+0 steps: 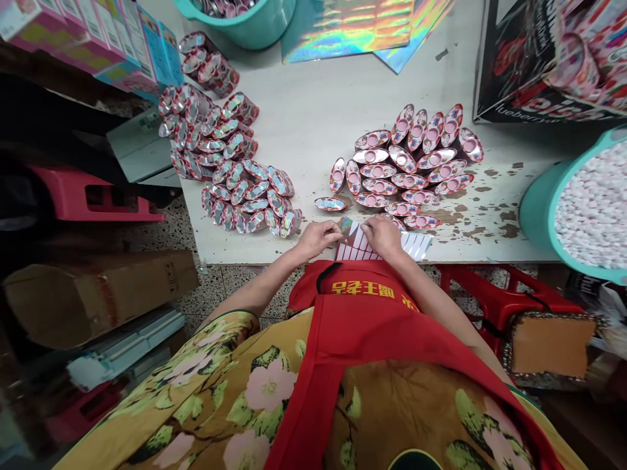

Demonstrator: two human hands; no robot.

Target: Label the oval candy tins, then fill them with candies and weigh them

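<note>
A sheet of stickers (pixel 355 252) with white backing and red-edged rows lies at the table's front edge, against the apron. My left hand (pixel 319 239) is pinched at its left corner, beside a shiny holographic patch (pixel 347 224). On the sheet's upper part, my right hand (pixel 385 236) has its fingers closed; whether a loose sticker is between them I cannot make out. Just beyond my hands lies a single oval cup (pixel 330 204) with a shiny top. A group of similar open cups (pixel 406 180) with pink round centres stands past my right hand.
Cups with silvery covers (pixel 245 196) stand packed at left. Holographic sheets (pixel 347 29) lie at the back beside a teal tub (pixel 259 29). To the right are a black carton (pixel 514 85) and a teal bucket (pixel 539 209) of small white pieces. Red stools (pixel 490 287) flank the table.
</note>
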